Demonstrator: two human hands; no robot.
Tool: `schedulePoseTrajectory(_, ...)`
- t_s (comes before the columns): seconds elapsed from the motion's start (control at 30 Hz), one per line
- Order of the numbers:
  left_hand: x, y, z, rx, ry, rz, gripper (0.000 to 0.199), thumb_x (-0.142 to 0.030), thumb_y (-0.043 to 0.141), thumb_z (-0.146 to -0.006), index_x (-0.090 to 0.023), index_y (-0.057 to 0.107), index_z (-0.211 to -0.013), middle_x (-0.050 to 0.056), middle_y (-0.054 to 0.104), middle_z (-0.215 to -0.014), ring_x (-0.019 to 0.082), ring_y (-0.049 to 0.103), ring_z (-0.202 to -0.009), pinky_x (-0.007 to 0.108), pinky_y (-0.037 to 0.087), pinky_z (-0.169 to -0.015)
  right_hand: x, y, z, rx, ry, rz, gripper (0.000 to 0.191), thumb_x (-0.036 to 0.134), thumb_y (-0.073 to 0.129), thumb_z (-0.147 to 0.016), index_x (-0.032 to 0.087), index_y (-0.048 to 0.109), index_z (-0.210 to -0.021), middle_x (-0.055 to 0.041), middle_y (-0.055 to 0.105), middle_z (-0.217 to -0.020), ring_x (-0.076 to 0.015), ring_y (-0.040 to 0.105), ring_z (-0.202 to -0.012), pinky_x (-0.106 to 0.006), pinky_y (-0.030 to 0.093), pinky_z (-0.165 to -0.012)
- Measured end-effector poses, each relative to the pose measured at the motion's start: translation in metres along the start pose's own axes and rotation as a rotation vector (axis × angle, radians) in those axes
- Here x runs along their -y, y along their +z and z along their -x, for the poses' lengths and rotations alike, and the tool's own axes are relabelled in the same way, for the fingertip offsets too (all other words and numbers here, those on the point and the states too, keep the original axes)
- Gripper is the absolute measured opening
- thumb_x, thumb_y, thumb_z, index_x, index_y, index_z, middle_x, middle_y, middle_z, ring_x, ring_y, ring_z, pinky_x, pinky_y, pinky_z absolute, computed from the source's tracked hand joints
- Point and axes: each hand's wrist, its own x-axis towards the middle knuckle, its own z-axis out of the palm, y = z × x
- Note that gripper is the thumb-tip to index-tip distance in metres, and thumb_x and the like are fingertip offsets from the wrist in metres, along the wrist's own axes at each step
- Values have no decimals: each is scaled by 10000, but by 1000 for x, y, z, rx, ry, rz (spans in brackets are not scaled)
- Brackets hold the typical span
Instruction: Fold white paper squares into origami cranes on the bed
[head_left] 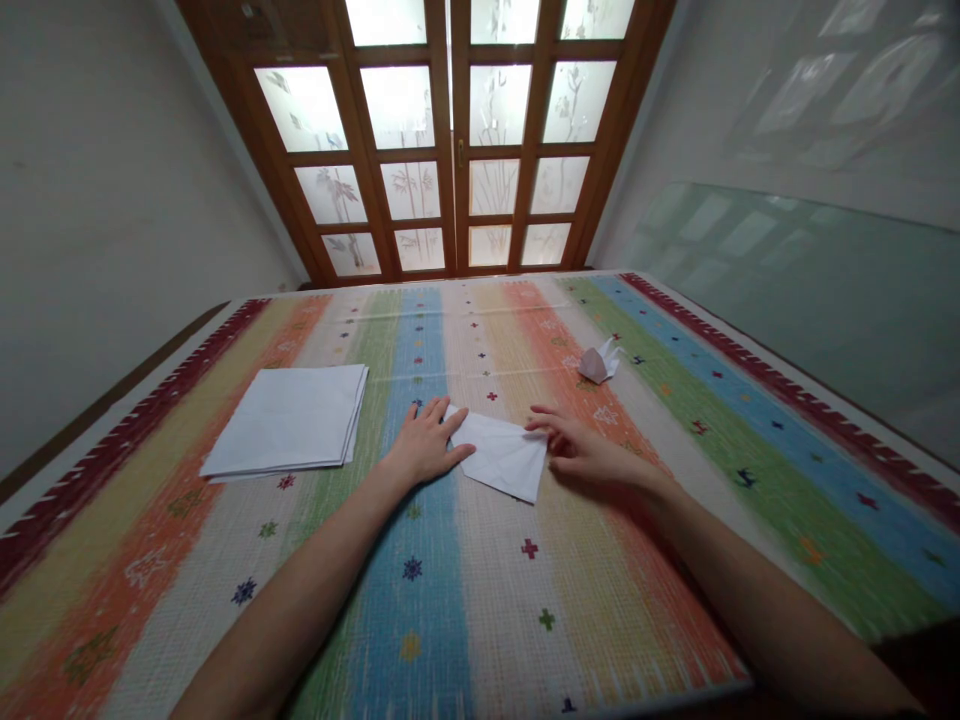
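A folded piece of white paper (pixel 501 458) with visible creases lies on the striped tablecloth. My left hand (pixel 427 440) rests palm down at its left end, with the fingers spread and the thumb on the paper. At the paper's right edge is my right hand (pixel 581 447), its fingers loosely bent and the thumb apart from them. The right fingertips reach the upper right corner; whether they press on it I cannot tell.
To the left lies a stack of white paper sheets (pixel 289 420). A small folded paper crane (pixel 598 362) stands farther back on the right. The colourful tablecloth (pixel 412 610) covers the table, and a glass panel (pixel 787 290) leans along the right wall. Wooden glazed doors (pixel 454 200) are behind.
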Motion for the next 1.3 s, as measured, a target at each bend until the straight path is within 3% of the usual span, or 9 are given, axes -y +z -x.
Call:
schedulePoseTrajectory(0.13,-1,4,-2,21,-18,1,759,-669,418,-858,-208,349,-1457,184,307,-1527,357,272,-1409,577,194,-1109,3,3,5,-61,-93,129,390,165,606,-807,241,582,-1188,-113,318,-1492,-231,475,-1250,-382,485,-932)
schedulePoseTrajectory(0.27,-2,9,0,7,-12,23,802,-676,436,-848,-162,346,-1457,226,270,-1529,382,236,-1418,609,169,-1102,12,8,3,-129,-230,335,214,230,609,-844,253,687,-1042,-98,500,-1371,-263,466,-1237,-492,388,-1025)
schedulePoseTrajectory(0.37,-3,10,2,-11,21,29,758,-639,445,-866,-150,374,-1440,226,293,-1520,379,254,-1411,621,153,-1100,18,10,1,-65,-267,346,181,238,579,-865,251,712,-986,-86,652,-1146,-247,546,-1106,-470,418,-970)
schedulePoseTrajectory(0.53,-3,6,4,-1,115,57,579,-511,429,-925,-214,408,-1422,152,351,-1513,341,305,-1395,595,193,-1101,22,20,-7,-166,-109,273,187,249,528,-894,201,706,-927,-81,698,-891,-210,617,-853,-363,466,-800)
schedulePoseTrajectory(0.73,-3,4,3,8,94,104,465,-409,313,-982,-245,436,-1399,100,394,-1498,307,323,-1391,583,207,-1100,20,39,-25,-304,69,331,260,259,542,-893,160,615,-1122,-102,680,-1006,-209,623,-873,-342,466,-805)
schedulePoseTrajectory(0.87,-6,5,4,3,95,98,619,-570,426,-907,-209,419,-1410,139,379,-1500,349,303,-1392,613,191,-1094,17,45,-29,-346,79,473,282,287,568,-887,170,601,-1141,-111,641,-1067,-234,590,-958,-368,448,-853)
schedulePoseTrajectory(1.0,-7,6,5,-37,118,74,703,-611,507,-851,-236,385,-1433,146,370,-1503,384,296,-1387,639,177,-1083,11,40,-26,-358,100,560,241,322,574,-889,179,636,-1071,-122,619,-1026,-263,564,-981,-389,444,-845)
schedulePoseTrajectory(1.13,-7,5,6,-27,301,81,503,-430,428,-937,-303,394,-1422,75,367,-1517,315,319,-1391,593,168,-1106,0,29,-20,-364,88,527,270,290,615,-858,172,630,-1100,-124,616,-1054,-265,568,-995,-400,436,-866)
schedulePoseTrajectory(1.3,-15,-1,8,10,378,112,448,-309,413,-923,-229,482,-1359,88,483,-1437,275,391,-1352,509,228,-1108,-14,16,-12,-372,95,418,252,230,594,-845,195,630,-1091,-91,645,-1018,-226,605,-901,-367,450,-818)
